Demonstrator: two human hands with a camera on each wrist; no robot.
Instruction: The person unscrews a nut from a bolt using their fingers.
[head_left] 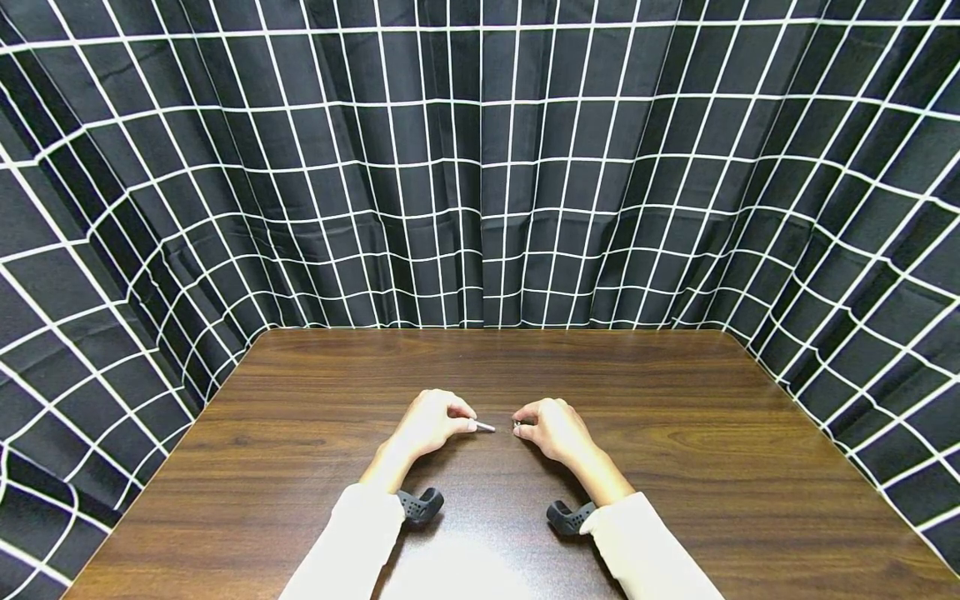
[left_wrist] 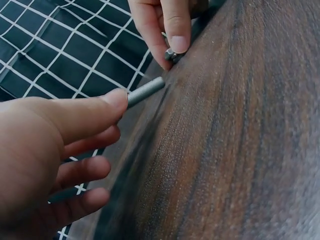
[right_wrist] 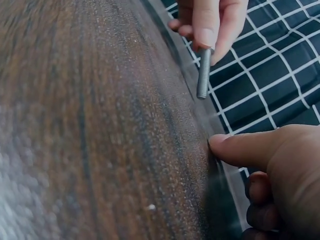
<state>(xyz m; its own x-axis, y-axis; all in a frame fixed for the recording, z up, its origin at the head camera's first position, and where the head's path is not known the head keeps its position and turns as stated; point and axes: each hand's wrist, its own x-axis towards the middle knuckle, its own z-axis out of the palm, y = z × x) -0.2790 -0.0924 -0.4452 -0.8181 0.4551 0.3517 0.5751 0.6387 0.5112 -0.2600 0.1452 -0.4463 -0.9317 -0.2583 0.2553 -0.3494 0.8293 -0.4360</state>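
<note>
My left hand (head_left: 431, 423) pinches a slim grey metal bolt (left_wrist: 146, 92) between thumb and index finger. Its free end points toward the right hand; whatever lies under the fingertips is hidden. In the right wrist view the bolt's shank (right_wrist: 203, 75) looks threaded. Opposite it, my right hand (head_left: 555, 429) pinches a small metal nut (left_wrist: 170, 54) at its fingertips; the right wrist view hides the nut behind the thumb. A short gap separates bolt and nut, both held just above the brown wooden table (head_left: 337, 375).
A black curtain with a white grid (head_left: 480, 167) surrounds the table's back and sides. Dark wrist mounts sit at the left wrist (head_left: 422, 507) and the right wrist (head_left: 568, 518). Bright glare lies on the table's near middle. A tiny pale speck (right_wrist: 151, 207) shows on the wood.
</note>
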